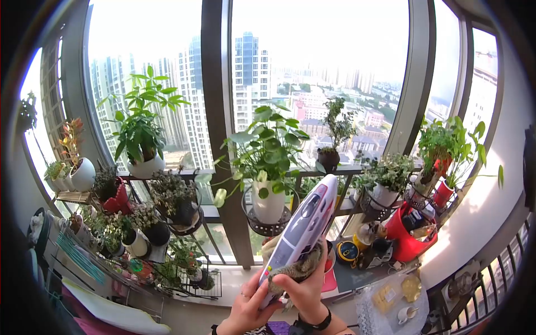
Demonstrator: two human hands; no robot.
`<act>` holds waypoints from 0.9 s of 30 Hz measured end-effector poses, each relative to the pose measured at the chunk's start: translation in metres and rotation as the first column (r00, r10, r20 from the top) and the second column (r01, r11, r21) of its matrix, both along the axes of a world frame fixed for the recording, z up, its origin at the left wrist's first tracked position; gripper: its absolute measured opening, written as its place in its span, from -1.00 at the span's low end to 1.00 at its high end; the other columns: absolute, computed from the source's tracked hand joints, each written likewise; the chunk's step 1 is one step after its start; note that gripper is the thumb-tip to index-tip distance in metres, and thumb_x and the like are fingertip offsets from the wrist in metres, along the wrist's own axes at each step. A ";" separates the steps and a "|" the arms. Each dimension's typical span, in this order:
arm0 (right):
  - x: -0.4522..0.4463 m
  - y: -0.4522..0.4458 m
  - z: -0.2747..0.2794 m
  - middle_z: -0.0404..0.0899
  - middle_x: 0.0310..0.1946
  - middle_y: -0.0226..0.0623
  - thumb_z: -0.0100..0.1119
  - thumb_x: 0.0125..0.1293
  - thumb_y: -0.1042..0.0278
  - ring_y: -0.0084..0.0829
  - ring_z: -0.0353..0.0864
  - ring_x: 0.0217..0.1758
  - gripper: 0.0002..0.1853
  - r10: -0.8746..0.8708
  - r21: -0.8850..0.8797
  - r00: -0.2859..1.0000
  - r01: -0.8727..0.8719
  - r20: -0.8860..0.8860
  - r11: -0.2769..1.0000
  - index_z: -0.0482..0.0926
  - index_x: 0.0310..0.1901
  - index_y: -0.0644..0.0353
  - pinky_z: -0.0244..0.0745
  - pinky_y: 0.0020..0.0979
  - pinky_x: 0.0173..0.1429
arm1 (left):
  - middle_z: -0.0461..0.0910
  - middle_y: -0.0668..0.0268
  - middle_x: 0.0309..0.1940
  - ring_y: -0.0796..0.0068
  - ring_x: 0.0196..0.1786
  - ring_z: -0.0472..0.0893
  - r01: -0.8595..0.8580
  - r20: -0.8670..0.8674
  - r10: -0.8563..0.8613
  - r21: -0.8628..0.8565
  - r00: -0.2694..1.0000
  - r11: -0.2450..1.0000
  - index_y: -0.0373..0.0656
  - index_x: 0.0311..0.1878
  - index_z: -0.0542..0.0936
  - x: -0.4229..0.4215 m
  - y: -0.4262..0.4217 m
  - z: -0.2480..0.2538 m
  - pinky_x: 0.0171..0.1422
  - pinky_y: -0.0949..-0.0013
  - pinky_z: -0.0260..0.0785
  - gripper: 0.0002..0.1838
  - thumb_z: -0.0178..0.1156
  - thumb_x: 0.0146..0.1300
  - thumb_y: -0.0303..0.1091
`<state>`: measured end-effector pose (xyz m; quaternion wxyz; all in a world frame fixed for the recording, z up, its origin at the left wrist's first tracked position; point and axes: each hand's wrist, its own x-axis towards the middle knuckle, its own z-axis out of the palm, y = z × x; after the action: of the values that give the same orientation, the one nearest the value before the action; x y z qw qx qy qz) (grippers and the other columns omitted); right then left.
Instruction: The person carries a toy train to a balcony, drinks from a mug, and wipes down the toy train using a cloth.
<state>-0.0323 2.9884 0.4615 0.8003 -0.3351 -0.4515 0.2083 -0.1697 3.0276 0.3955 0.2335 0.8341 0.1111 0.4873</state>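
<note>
In front of me I hold up a long white-and-grey plastic object (304, 215) with a pointed nose, dark window-like panels and small red and yellow spots near its lower end. Its exact kind does not show clearly. My left hand (245, 310) grips the lower end from the left. From the right, my right hand (307, 285) is closed around its side, thumb across the near end. A mottled grey-brown fuzzy thing (304, 267) sits against the underside, between the object and my right hand; part of it is hidden. A dark band (315, 322) circles my right wrist.
Behind the object, a white pot (268, 201) with round-leaved plant hangs on the window railing. More potted plants line both sides. A red bucket (412, 234) and yellow-black tape measure-like item (347, 251) are at right, near a cloth-covered table (365, 301) with a cup (406, 315).
</note>
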 end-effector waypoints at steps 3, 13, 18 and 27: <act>-0.014 0.012 -0.031 0.31 0.14 -0.12 0.52 -0.01 0.39 -0.34 0.46 0.13 0.08 -0.016 -0.045 1.000 0.016 -0.003 0.999 -0.12 0.40 0.26 0.40 -0.33 0.20 | 0.35 -0.12 0.21 -0.09 0.03 0.53 -0.169 -0.088 0.185 0.161 0.979 0.972 -0.23 0.17 0.47 -0.012 0.004 -0.004 0.03 0.09 0.42 -0.26 0.51 -0.13 -0.27; 0.014 -0.016 -0.016 0.28 0.22 -0.15 0.44 0.00 0.48 -0.33 0.37 0.25 0.03 0.343 -0.128 0.937 -0.349 -0.067 0.928 -0.08 0.42 0.25 0.32 -0.28 0.28 | 0.28 -0.05 0.23 0.18 0.27 0.39 0.501 0.239 -0.460 -0.612 0.855 0.613 -0.19 0.45 -0.24 -0.007 0.001 -0.010 0.27 0.19 0.30 0.27 0.57 -0.12 -0.35; 0.011 -0.011 -0.035 0.26 0.22 -0.07 0.39 0.07 0.43 -0.26 0.29 0.30 -0.01 0.321 -0.078 0.939 -0.313 0.126 0.947 -0.11 0.41 0.33 0.19 -0.26 0.35 | 0.32 0.12 0.24 0.36 0.26 0.40 0.402 0.085 -0.569 -0.793 0.818 0.459 -0.18 0.45 -0.10 0.002 -0.005 -0.049 0.30 0.23 0.30 0.17 0.55 -0.11 -0.36; -0.026 -0.005 -0.018 0.27 0.18 0.14 0.48 0.02 0.18 -0.05 0.34 0.24 0.04 -0.099 -0.185 0.885 0.203 0.455 0.962 -0.04 0.38 0.35 0.26 -0.15 0.29 | 0.31 0.13 0.25 0.32 0.25 0.41 0.260 0.010 -0.309 -0.564 0.951 0.784 -0.25 0.40 0.05 -0.016 0.009 -0.022 0.27 0.26 0.33 0.05 0.51 -0.12 -0.37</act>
<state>-0.0579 2.9835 0.4434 0.6470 -0.4972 -0.5667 0.1138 -0.1860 3.0368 0.3733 0.5330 0.7555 0.1311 0.3578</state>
